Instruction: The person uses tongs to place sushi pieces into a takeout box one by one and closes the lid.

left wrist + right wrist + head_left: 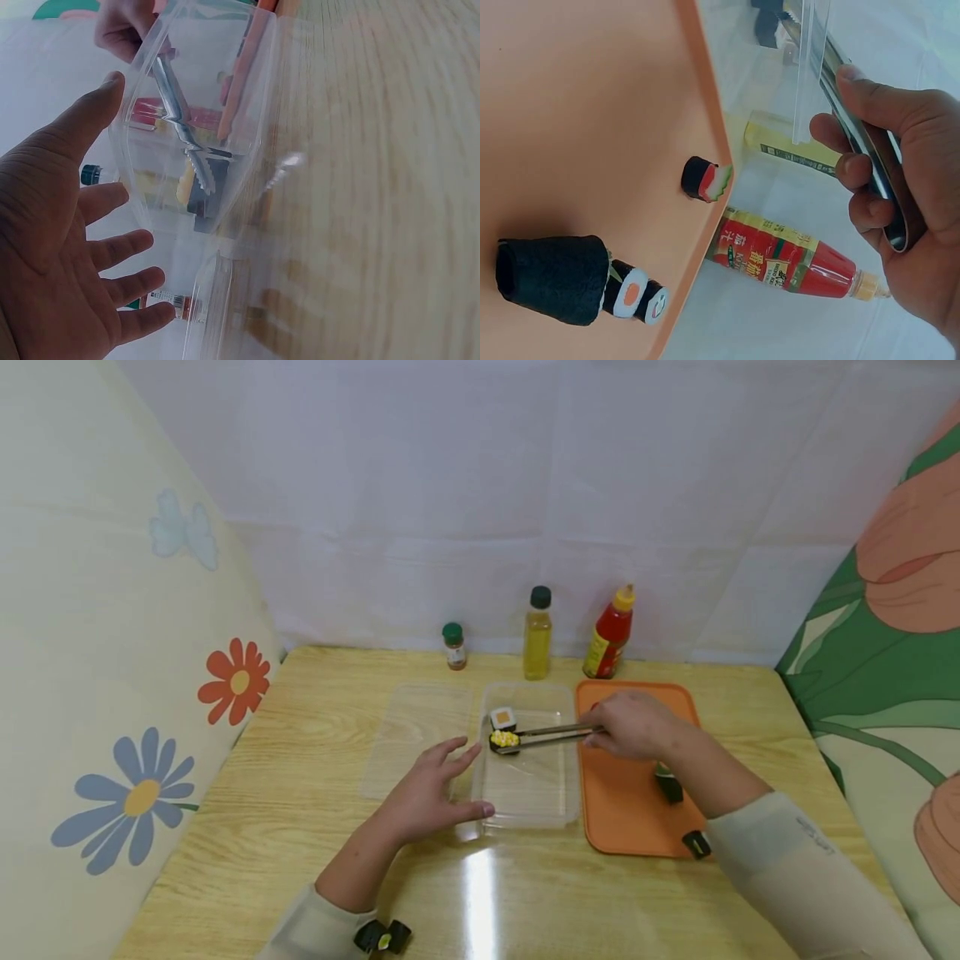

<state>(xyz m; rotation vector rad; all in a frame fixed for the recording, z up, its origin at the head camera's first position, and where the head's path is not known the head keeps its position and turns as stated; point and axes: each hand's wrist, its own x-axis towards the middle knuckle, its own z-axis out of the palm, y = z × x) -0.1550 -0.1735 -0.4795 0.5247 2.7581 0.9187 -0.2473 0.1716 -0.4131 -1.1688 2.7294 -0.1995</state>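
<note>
The right hand (pixel 632 724) grips metal tongs (pixel 546 736) whose long axis runs nearly level across the head view, tips pointing left into the clear container (pixel 530 810) and pinching a corn-topped sushi piece (pixel 505 740) just in front of another sushi piece (pixel 503 718). The left hand (pixel 427 793) lies open with fingers spread, resting at the container's left rim on the counter (pixel 300 793). An orange tray (pixel 626 810) sits just right of the container.

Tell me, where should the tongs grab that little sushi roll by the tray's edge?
Probably across the small roll's dark curved sides, coming from above. It lies alone by the orange tray's rim, so both tong tips have room around it.
</note>
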